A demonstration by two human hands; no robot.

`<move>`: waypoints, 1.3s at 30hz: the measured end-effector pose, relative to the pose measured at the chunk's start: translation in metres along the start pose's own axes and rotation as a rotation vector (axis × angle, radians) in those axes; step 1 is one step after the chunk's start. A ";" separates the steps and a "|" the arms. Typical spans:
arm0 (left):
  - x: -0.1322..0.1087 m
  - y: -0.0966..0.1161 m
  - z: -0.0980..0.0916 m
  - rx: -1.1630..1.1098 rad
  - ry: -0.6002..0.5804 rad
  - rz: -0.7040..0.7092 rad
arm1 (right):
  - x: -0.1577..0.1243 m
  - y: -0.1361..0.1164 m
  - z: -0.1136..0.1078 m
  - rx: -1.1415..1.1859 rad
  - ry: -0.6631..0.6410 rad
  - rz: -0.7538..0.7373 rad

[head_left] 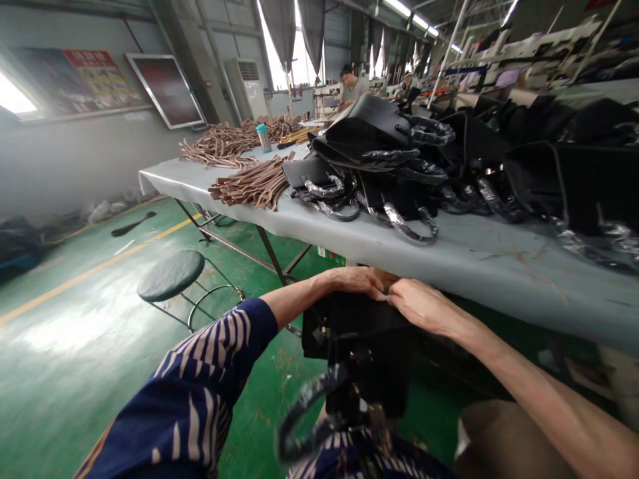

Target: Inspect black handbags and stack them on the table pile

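A black handbag [359, 332] is held on the lap, below the edge of the grey table [499, 266], its top rim pinched by the left hand [357, 279] and the right hand [424, 306]. Beyond, black bags [389, 153] and brown straps [252, 183] are piled on the table. Writing on the wall poster [102, 76] cannot be read.

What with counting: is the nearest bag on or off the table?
Off: bag sits below table, left hand and right hand on it.

The black handbag [362, 339] stood upright, its top edge level and facing away. Its plastic-wrapped handle [302, 416] hung down the near side, curved and blurred.
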State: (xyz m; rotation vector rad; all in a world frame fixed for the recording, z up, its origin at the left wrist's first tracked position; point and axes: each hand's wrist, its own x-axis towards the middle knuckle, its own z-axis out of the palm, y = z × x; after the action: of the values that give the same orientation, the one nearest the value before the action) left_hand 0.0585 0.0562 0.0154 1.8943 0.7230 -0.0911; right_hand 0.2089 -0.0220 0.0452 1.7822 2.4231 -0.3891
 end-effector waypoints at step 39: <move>-0.086 -0.004 0.063 0.341 0.311 0.084 | -0.075 0.031 0.062 0.450 -0.077 0.048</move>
State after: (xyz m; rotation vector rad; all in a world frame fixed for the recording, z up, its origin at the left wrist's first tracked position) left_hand 0.0025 -0.0345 0.0168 2.2932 0.8775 0.1462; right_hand 0.2572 -0.0997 -0.0011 1.9322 2.3678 -1.0478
